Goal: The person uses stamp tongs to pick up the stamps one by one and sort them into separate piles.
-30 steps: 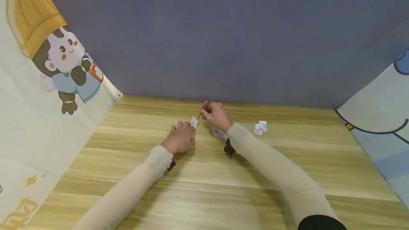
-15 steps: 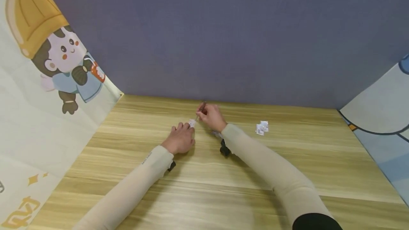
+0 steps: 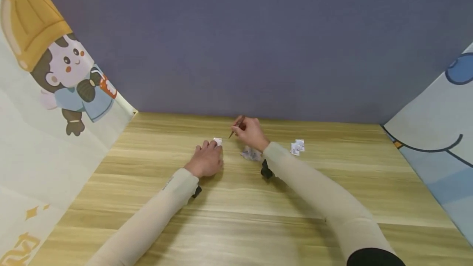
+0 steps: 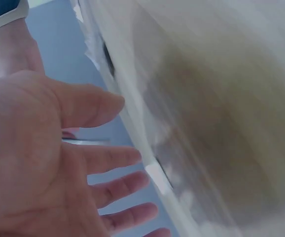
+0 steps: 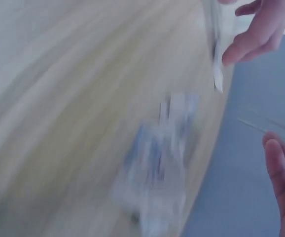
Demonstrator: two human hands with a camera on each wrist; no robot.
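Thin metal tweezers [image 3: 231, 134] are pinched in my right hand [image 3: 252, 134], tips angled down to the left. In the right wrist view the two prongs of the tweezers [image 5: 253, 126] stand apart with nothing between them. My left hand [image 3: 205, 161] has its fingers extended, with the fingertips at the near edge of a small white printed piece [image 3: 217, 140]. The left wrist view shows this white piece [image 4: 158, 177] on the table by the fingers. Beside my right wrist lies a crumpled, clear-looking packet [image 3: 251, 154] with white and purplish printed pieces.
Small white printed pieces [image 3: 297, 147] overlap on the wooden table [image 3: 236, 225], right of my right hand. A grey-blue panel [image 3: 251, 44] rises at the table's back edge. Cartoon-printed cloth [image 3: 48, 155] stands on the left, another on the right.
The tweezers first came left to the white piece, then drew back right, away from it. The piece now lies turned and slightly further left. My left hand has hardly moved.
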